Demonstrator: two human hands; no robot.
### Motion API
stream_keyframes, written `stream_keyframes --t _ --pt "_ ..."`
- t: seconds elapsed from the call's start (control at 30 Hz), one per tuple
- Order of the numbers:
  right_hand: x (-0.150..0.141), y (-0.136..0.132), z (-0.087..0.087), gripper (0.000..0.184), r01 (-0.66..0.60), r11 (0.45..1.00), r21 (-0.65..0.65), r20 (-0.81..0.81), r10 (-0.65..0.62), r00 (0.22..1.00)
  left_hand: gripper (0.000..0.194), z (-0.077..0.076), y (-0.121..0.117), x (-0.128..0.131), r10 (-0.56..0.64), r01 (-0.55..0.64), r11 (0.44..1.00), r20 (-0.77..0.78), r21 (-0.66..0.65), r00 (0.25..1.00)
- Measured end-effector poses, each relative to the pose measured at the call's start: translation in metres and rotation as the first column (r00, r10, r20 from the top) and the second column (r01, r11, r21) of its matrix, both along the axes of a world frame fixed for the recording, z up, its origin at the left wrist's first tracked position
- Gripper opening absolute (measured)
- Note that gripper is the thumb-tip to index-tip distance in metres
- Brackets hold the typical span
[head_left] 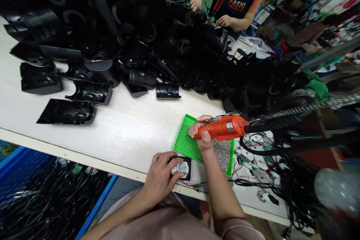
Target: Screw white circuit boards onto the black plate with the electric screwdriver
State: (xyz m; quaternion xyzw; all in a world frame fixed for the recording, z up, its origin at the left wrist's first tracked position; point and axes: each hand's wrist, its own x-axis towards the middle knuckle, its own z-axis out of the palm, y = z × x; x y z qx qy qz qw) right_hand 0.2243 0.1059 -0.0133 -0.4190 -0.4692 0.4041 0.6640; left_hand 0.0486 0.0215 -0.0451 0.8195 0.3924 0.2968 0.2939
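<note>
My right hand [204, 135] is wrapped round an orange electric screwdriver [222, 127], held over a green perforated tray [182, 144]. Many small metal screws [223, 153] lie in that tray, mostly at its right end. The driver's tip is hidden behind my fingers. At the table's front edge, my left hand [161, 170] grips a small round motor [181, 168] with a white mounting plate between thumb and fingers. The motor sits in a black housing [187, 176], and red wires run from it to a small circuit board [199, 188].
Black plastic shells [70, 112] are heaped across the back of the white table [126, 123]. White motor parts [257, 153] and black cables [298, 195] lie at the right. A blue crate [98, 206] of cables stands below left. A co-worker [239, 3] works opposite.
</note>
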Motion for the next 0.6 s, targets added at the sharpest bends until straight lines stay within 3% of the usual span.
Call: stream_keyframes --t 0.1,0.2,0.33,0.47,0.6 --pt "0.0 0.0 0.009 0.043 0.009 0.999 -0.038 0.061 -0.007 0.998 0.026 0.001 0.0 0.0 -0.011 0.011 1.0 -0.005 -0.002 1.0" --pt "0.001 -0.012 0.038 0.039 0.098 0.995 0.024 0.029 -0.098 0.995 0.026 0.001 0.001 -0.001 -0.024 0.024 1.0 -0.015 0.002 1.0" --pt "-0.002 -0.052 0.075 0.047 0.103 0.994 0.044 -0.107 -0.098 0.989 0.026 -0.001 0.001 0.0 -0.018 0.018 1.0 -0.031 0.019 0.999" --pt "-0.014 -0.089 0.068 0.059 0.164 0.986 0.026 -0.135 -0.159 0.978 0.025 -0.003 0.001 0.0 -0.016 0.018 1.0 -0.054 0.024 0.998" --pt "-0.022 -0.097 0.049 0.067 0.196 0.981 0.003 -0.158 -0.193 0.968 0.026 -0.006 0.001 0.0 -0.023 0.024 1.0 -0.058 0.02 0.998"
